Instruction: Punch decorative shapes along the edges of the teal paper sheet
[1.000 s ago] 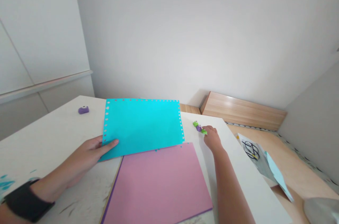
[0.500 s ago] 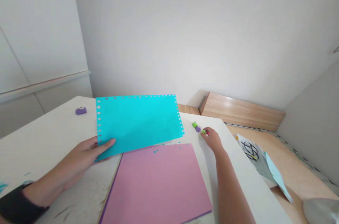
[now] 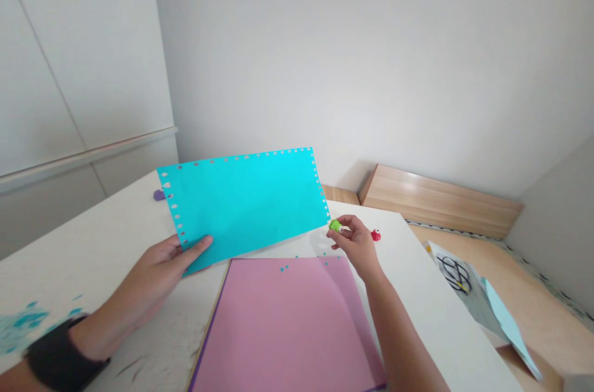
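Note:
My left hand (image 3: 167, 262) pinches the lower left corner of a cyan paper sheet (image 3: 245, 203) with punched holes along its edges and holds it tilted above the white table (image 3: 93, 243). My right hand (image 3: 355, 243) grips a small green punch (image 3: 335, 226) right at the sheet's lower right corner. A pink sheet (image 3: 288, 324) lies flat on the table below the cyan one, with a few cyan punched bits on its top edge.
A small red punch (image 3: 375, 235) sits on the table just right of my right hand. A purple punch (image 3: 159, 195) peeks out behind the cyan sheet's left edge. Cyan scraps (image 3: 28, 321) lie at the left. Papers (image 3: 482, 302) rest on a wooden surface at the right.
My left hand lifted the cyan sheet off the table and tilted it. My right hand picked up the green punch and brought it left to the sheet's corner.

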`<state>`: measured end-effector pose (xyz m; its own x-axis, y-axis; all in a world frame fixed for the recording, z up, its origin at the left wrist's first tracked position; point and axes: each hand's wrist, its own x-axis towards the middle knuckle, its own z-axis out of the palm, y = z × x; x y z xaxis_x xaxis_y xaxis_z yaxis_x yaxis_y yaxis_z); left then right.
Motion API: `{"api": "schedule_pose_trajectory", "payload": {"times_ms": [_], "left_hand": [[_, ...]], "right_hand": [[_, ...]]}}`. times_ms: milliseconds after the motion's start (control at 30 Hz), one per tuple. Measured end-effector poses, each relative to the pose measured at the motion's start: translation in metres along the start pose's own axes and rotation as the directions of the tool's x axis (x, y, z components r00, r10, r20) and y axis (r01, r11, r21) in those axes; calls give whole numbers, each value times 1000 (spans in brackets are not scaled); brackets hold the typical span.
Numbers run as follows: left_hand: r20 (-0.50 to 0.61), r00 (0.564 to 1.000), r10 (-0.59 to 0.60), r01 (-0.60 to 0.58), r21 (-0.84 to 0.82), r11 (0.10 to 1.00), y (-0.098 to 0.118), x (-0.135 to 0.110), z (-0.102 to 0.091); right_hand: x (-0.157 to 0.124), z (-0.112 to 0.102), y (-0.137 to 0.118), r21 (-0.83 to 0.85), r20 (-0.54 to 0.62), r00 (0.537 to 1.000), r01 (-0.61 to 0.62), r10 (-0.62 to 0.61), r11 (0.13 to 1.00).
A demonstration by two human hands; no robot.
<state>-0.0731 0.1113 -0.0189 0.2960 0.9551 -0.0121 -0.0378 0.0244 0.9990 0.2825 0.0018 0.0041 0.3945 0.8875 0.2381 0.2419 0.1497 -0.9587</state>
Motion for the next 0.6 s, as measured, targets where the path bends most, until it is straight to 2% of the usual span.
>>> {"api": "schedule_pose_trajectory", "payload": {"times_ms": [267, 600], "left_hand": [[-12, 999, 44, -44, 53, 998, -1, 2, 0], [-9, 996, 88, -88, 8, 996, -13, 8, -6]], "right_hand": [[-5, 10, -5, -12, -42, 999, -20, 19, 1000], [-7, 13, -9, 25, -42, 997, -57, 58, 998]]}}
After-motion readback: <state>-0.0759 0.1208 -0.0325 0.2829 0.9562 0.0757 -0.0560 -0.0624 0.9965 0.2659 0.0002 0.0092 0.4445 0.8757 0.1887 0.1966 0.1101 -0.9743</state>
